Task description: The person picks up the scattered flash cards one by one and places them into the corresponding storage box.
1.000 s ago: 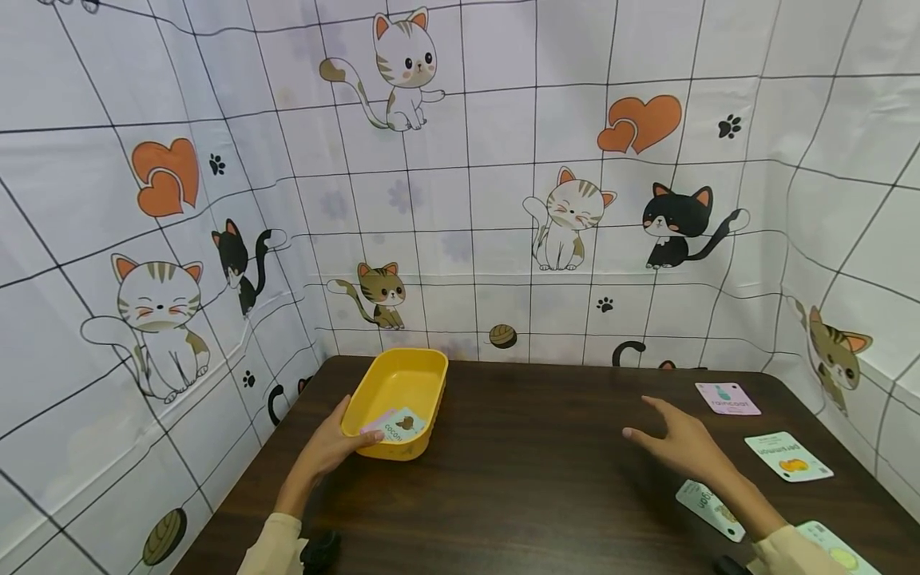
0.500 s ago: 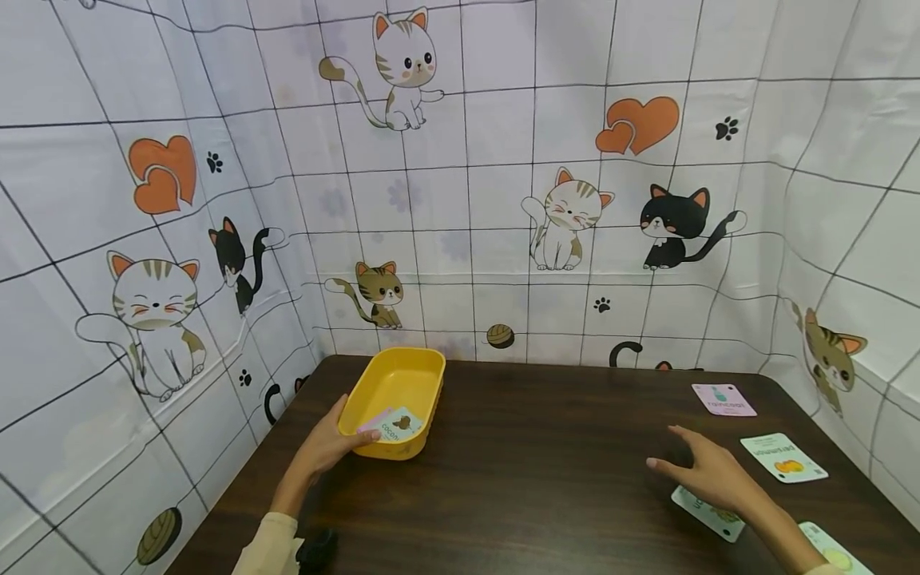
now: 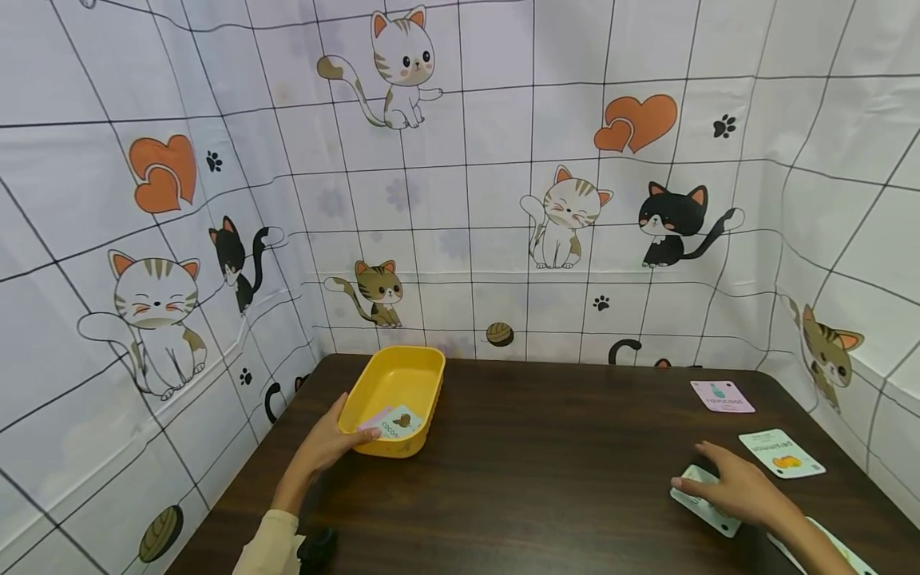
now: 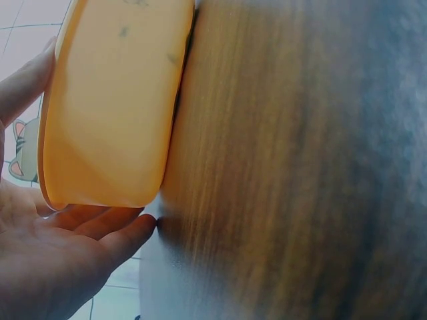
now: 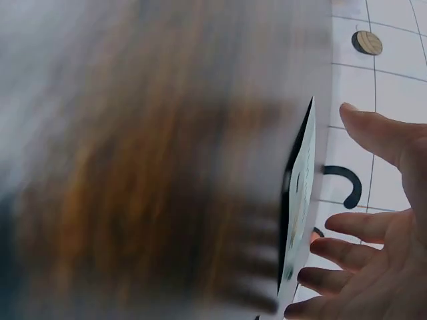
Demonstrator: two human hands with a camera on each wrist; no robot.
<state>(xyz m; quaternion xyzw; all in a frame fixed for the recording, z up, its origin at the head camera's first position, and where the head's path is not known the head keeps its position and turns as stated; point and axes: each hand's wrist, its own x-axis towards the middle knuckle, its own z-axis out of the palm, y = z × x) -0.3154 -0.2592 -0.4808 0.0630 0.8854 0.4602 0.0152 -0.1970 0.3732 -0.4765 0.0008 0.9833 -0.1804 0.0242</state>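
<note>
One yellow tray point(image 3: 410, 374), standing on the dark wood-grain table point(image 3: 539, 447); landmark for all entries below.

Inside the tray, near end: two cards at least. One pale green card point(image 3: 401, 422), lettered "coco…", lies over one pink card point(image 3: 373, 420) that shows only in part.

At the tray's near left corner: one left hand point(image 3: 331, 439), gripping it, thumb over the rim, fingers behind the outer wall.

Well to the right of the tray, and nearer the wearer: one pale card point(image 3: 711, 513), flat on the table, its print largely covered. Above it, one right hand point(image 3: 740, 487), fingers spread apart and thumb well separated, nothing pinched. Whether any fingertip touches the card cannot be told.

Farther right of the tray: one pink "raincoat" card point(image 3: 723, 396), about level with the tray; one card with orange fruit point(image 3: 782, 454), somewhat nearer the wearer than the tray; one more card point(image 3: 850, 559), nearest of all, mostly hidden by the right forearm.

Behind the tray: one white wall sheet point(image 3: 460, 160), grid-lined, printed with cats and hearts.

Handling, as judged: card light, thin, fairly stiff, probably smooth and apt to slide; little for fingertips to get under. Best hold: thumb and forefinger at opposite edges, or one rounded corner lifted first. Tray seemingly light, stiff plastic; best held by rim and wall.
</note>
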